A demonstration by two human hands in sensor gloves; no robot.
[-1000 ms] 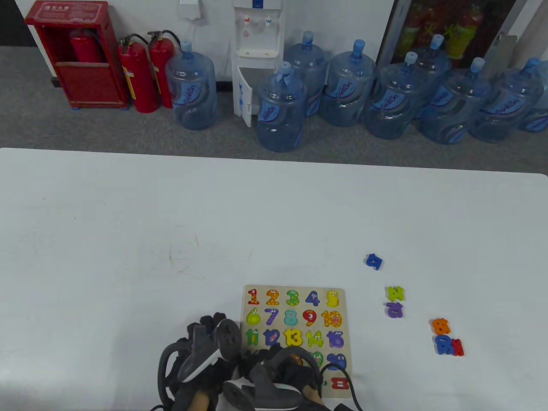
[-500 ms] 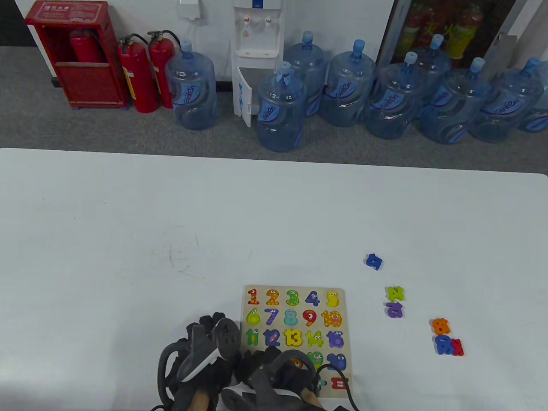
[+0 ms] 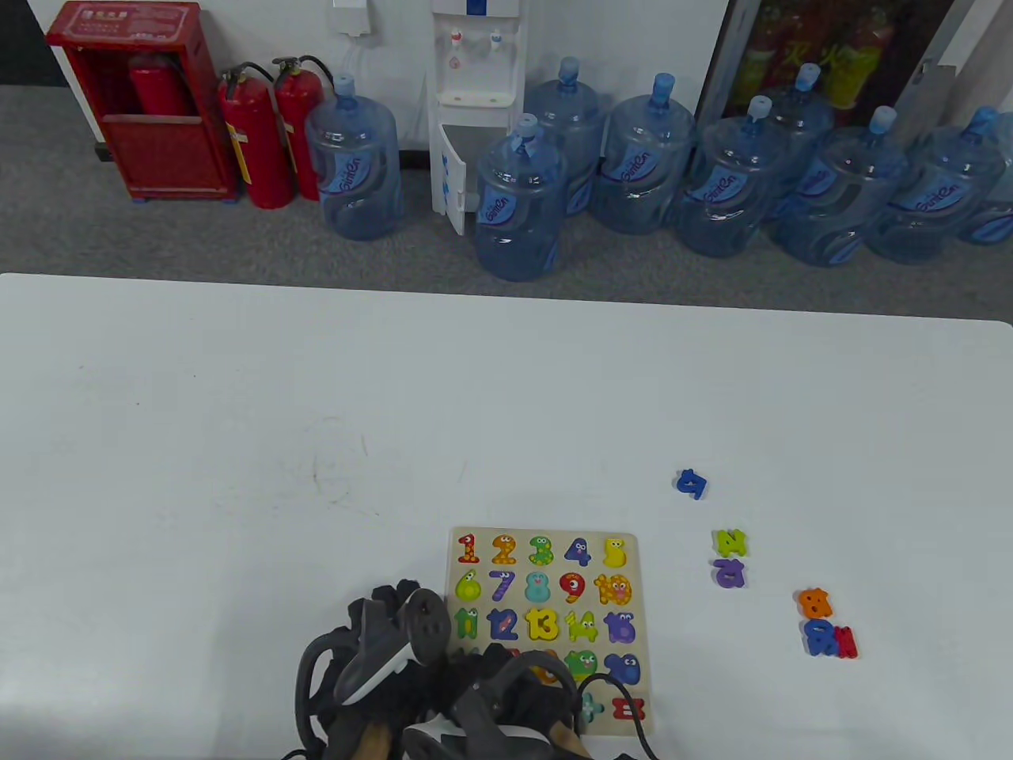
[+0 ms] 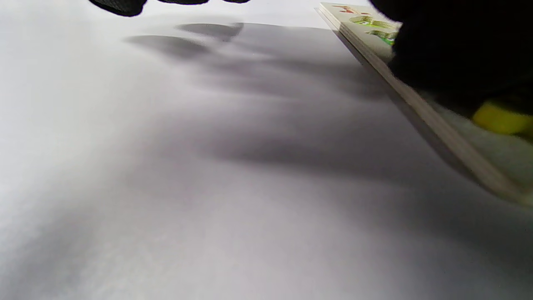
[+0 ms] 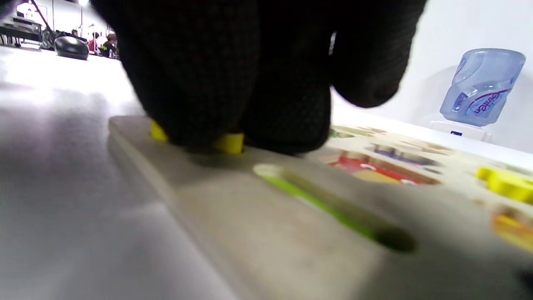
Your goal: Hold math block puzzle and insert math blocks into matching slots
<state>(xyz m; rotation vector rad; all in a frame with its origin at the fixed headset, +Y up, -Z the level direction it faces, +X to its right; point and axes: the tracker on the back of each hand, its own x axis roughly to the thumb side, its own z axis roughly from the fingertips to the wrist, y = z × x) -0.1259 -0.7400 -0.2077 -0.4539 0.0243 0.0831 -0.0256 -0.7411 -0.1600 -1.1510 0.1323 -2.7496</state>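
The wooden number puzzle board [image 3: 633, 538] lies near the table's front edge, with most slots filled. My right hand [image 3: 497, 663] is over the board's bottom-left part. In the right wrist view its fingers [image 5: 250, 104] press on a yellow block [image 5: 228, 143] near the edge of the board [image 5: 233, 216]. My left hand [image 3: 396, 595] lies beside the board's left edge. In the left wrist view its fingertips [image 4: 120, 5] hover spread over the table and hold nothing, and the board's edge [image 4: 429, 121] and the yellow block [image 4: 499, 118] show on the right.
Loose blocks lie to the right of the board: a blue one [image 3: 691, 483], a green one [image 3: 730, 542], a purple one [image 3: 729, 572], an orange one [image 3: 815, 603], and a blue [image 3: 821, 637] and a red one [image 3: 845, 641] together. Water bottles stand on the floor beyond the table.
My right hand has shifted left and toward the front edge, uncovering more of the board's bottom rows. The left hand and the loose blocks have stayed put.
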